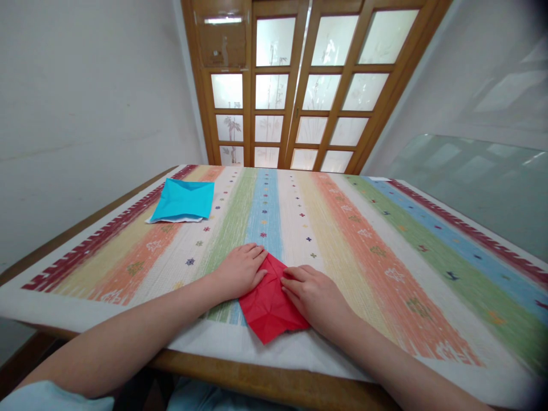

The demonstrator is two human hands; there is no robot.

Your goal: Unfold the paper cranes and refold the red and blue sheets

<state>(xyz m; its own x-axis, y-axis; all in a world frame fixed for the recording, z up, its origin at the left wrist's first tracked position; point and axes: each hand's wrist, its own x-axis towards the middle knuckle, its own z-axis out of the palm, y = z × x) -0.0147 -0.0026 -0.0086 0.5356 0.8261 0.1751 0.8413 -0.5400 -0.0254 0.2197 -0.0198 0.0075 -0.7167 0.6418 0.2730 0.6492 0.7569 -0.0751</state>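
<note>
- Left hand (240, 269) lies flat, fingers spread, pinning the red paper (269, 305) near the table's front edge.
- Right hand (314, 297) presses open-palmed beside it, fingertips on a fold.
- Best, I judge, to crease firmly outward, edges aligned.
- Blue paper (184, 200) sits well apart on the striped cloth (363, 240).

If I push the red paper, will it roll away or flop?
The red paper probably won't roll: it lies flat, creased, under both hands. It looks thin and light, so it would likely slide on the striped cloth and bend when lifted.
</note>
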